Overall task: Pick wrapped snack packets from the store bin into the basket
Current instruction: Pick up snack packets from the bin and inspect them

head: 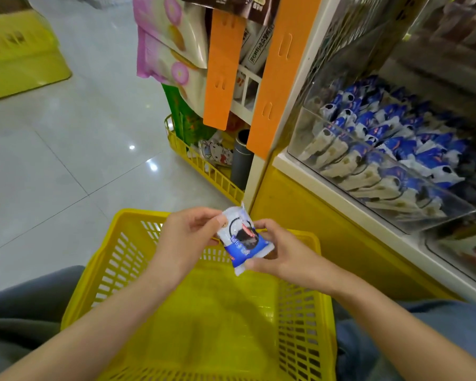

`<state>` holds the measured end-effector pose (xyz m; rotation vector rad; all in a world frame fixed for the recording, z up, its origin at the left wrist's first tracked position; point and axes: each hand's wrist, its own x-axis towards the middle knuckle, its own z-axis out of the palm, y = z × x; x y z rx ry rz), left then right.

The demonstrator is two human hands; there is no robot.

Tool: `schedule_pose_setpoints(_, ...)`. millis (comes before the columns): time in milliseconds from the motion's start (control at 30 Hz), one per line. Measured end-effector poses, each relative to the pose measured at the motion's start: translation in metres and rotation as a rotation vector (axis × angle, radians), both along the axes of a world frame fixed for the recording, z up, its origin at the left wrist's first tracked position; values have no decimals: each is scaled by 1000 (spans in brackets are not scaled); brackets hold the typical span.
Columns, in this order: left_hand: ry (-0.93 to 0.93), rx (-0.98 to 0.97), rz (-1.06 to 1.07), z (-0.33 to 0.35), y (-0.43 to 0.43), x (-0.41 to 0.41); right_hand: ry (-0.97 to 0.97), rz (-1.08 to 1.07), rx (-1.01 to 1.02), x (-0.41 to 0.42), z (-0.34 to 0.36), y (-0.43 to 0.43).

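Both hands hold one snack packet (pixel 243 237) between them. The left hand (pixel 187 237) pinches its upper left edge with the thumb and curled fingers, and the right hand (pixel 283 251) grips its lower right end in the same way. The packet is white and blue with a dark round picture. It is tilted and hangs above the far rim of the yellow basket (pixel 138 215), not inside it.

I see the basket directly below the forearms, between two knees: a grey trouser leg (pixel 25 303) on the left and a blue one (pixel 423 325) on the right. I see nothing lying on the part of the basket floor that shows.

Just beyond the right hand comes the yellow base of the shelf (pixel 327 229). Above it sits the clear store bin (pixel 308 133), filled with many blue and white packets (pixel 382 138) lying in rows. Its transparent front wall stands between the hands and these packets.

To the left of the bin, two orange panels (pixel 223 72) hang down from the shelf. Under them a yellow wire basket (pixel 204 166) rests on the floor with a grey tube (pixel 242 160) and some printed bags in it. Higher up hang pink and white bags (pixel 165 37).

Farther away there is a shiny tiled floor (pixel 52 147), and at the far left a blurred yellow crate (pixel 17 50).
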<state>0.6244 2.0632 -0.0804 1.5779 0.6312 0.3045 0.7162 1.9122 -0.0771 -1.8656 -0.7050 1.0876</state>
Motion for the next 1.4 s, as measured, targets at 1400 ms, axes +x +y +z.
schedule_pose_setpoints(1400, 39, -293, -92, 7, -16, 1, 20, -412, 290, -20, -9, 13)
